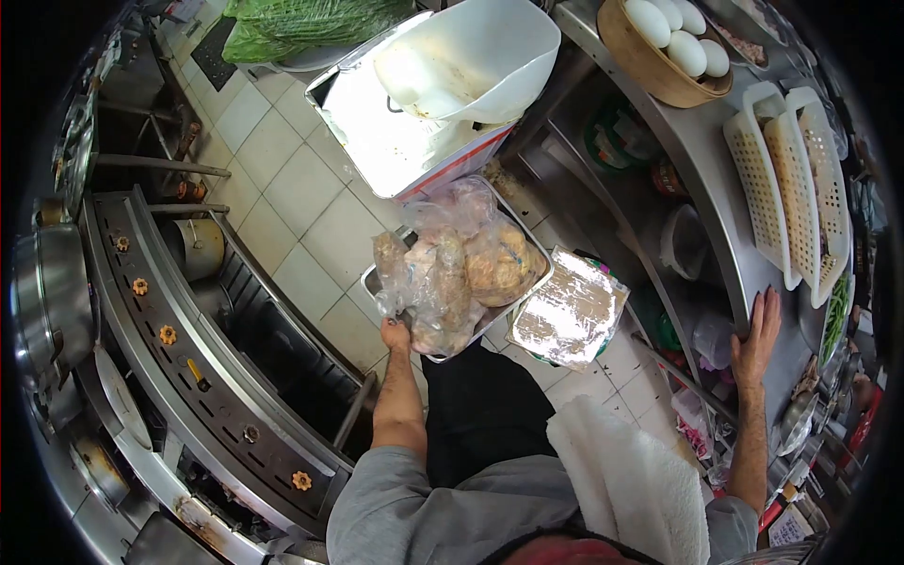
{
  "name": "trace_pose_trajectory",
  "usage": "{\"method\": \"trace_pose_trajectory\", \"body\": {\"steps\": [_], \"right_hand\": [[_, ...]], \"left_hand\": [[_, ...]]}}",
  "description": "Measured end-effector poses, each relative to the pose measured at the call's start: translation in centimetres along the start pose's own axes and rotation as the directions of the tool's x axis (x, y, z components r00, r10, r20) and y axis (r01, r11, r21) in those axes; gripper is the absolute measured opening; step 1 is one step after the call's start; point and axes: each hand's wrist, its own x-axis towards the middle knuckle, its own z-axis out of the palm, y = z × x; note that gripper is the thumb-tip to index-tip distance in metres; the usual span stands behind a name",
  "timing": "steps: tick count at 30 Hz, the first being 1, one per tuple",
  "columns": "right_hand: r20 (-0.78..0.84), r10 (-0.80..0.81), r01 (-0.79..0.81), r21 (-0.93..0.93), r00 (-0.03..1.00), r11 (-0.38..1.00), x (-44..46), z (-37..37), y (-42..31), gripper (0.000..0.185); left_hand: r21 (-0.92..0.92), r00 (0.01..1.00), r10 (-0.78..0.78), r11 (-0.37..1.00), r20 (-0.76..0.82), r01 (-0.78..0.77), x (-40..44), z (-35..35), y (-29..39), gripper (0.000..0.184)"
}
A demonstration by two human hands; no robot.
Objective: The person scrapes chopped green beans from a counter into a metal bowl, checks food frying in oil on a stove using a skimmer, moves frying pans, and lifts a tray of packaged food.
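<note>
My left hand is closed at the near left side of a clear plastic bag and grips its gathered plastic. Pale brown, lumpy food fills this bag, but I cannot tell its kind. Beside it, a second bag holds more of the same. Both rest in a metal tray low in front of my legs; the bags cover most of it. Far to the right, my right hand lies flat with fingers stretched out on the steel counter, holding nothing.
A white box carrying a white plastic tub stands beyond the tray. Foil-like silvery sheeting covers something right of it. The counter bears a bamboo steamer of white eggs and perforated baskets. A stove lines the left.
</note>
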Motion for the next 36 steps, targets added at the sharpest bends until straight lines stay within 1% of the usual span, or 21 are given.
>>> {"method": "trace_pose_trajectory", "body": {"steps": [4,8,9,10,14,15,16,17,18,19,21,23,24,28,29,30,31,32,33,34,36], "right_hand": [[-0.005,-0.006,0.006,0.002,1.000,1.000,0.0,-0.3,-0.4,0.094],[-0.027,-0.018,0.018,0.004,0.999,1.000,0.1,-0.2,-0.3,0.094],[-0.039,-0.026,0.026,0.004,0.999,1.000,0.1,-0.2,-0.4,0.094],[-0.045,-0.037,0.037,0.004,0.998,0.999,0.0,-0.2,-0.3,0.093],[-0.045,-0.048,0.048,0.005,0.998,0.999,0.0,-0.4,-0.7,0.092],[-0.061,-0.057,0.057,-0.001,0.997,0.998,0.0,-0.4,-0.6,0.092],[-0.084,-0.068,0.069,0.005,0.994,0.998,0.0,-0.3,-0.5,0.092],[-0.072,-0.056,0.056,-0.004,0.996,0.998,-0.1,-0.2,-0.4,0.092],[-0.062,-0.041,0.040,-0.017,0.997,0.999,-0.2,-0.4,-0.6,0.093],[-0.064,-0.037,0.036,-0.015,0.997,0.999,-0.1,-0.4,-0.6,0.094],[-0.072,-0.027,0.027,-0.008,0.997,1.000,-0.2,-0.7,-0.7,0.094],[-0.075,-0.034,0.032,-0.027,0.997,0.999,-0.3,0.0,0.0,0.096],[-0.089,-0.038,0.036,-0.019,0.995,0.999,-0.3,-0.1,0.2,0.096],[-0.069,0.048,-0.047,0.020,0.996,0.999,0.3,-0.6,-1.6,0.088],[-0.084,0.092,-0.088,0.046,0.992,0.995,-0.3,-0.8,-2.2,0.086],[-0.138,0.102,-0.097,0.046,0.985,0.994,-0.3,-0.6,-2.9,0.083],[-0.121,0.212,-0.212,0.010,0.970,0.977,-0.6,0.7,-3.1,0.084],[-0.112,0.305,-0.300,0.055,0.946,0.952,-0.4,0.4,-4.8,0.084],[-0.063,0.427,-0.425,0.043,0.902,0.904,0.0,0.3,-6.0,0.084],[-0.023,0.500,-0.500,-0.005,0.866,0.866,0.6,-0.4,-7.1,0.085],[0.014,0.582,-0.578,-0.094,0.813,0.811,1.5,-1.3,-8.5,0.086]], "left_hand": [[0.006,0.999,-0.005,1.000,0.052,0.005,0.1,2.9,-1.9,0.018],[0.101,0.983,0.182,0.977,0.040,-0.185,-1.5,5.9,-0.6,0.025],[0.093,0.996,0.028,0.995,0.090,-0.037,-2.0,6.3,0.7,0.026],[0.010,0.995,0.023,1.000,0.096,-0.024,-2.1,7.0,0.9,0.026],[0.209,0.981,-0.059,0.978,0.184,0.020,-3.8,7.2,4.4,0.033],[0.072,0.954,-0.140,0.990,0.266,0.125,-2.8,8.4,2.7,0.038],[0.106,0.937,-0.178,0.983,0.301,0.152,-3.3,7.7,4.1,0.042],[-0.054,0.935,-0.074,0.994,0.346,0.098,-3.1,8.0,3.2,0.044],[0.053,0.890,-0.164,0.986,0.426,0.156,-4.0,5.9,6.1,0.049],[0.031,0.792,-0.270,0.952,0.547,0.304,-4.5,4.3,8.5,0.051],[0.119,0.779,-0.225,0.974,0.585,0.192,-5.1,2.0,11.8,0.049],[0.129,0.782,-0.049,0.991,0.622,-0.041,-4.5,0.9,12.3,0.050],[0.057,0.768,0.116,0.979,0.630,-0.195,-3.2,1.7,10.1,0.050],[0.217,0.713,0.189,0.873,0.675,-0.437,-1.8,-2.6,14.2,0.053],[0.079,0.641,0.251,0.895,0.726,-0.439,-1.9,-4.9,15.4,0.051],[-0.004,0.695,0.338,0.901,0.635,-0.435,-1.4,-6.3,15.2,0.042],[0.087,0.653,0.239,0.901,0.718,-0.425,-1.5,-9.4,18.0,0.042],[0.022,0.627,0.226,0.932,0.746,-0.363,3.3,-7.6,11.7,0.045],[-0.034,0.656,0.120,0.989,0.745,-0.143,2.1,-11.5,14.2,0.049],[0.120,0.691,0.120,0.950,0.713,-0.290,5.0,-12.8,12.8,0.051],[0.179,0.775,-0.012,0.975,0.632,-0.130,6.9,-17.8,13.3,0.052]]}}
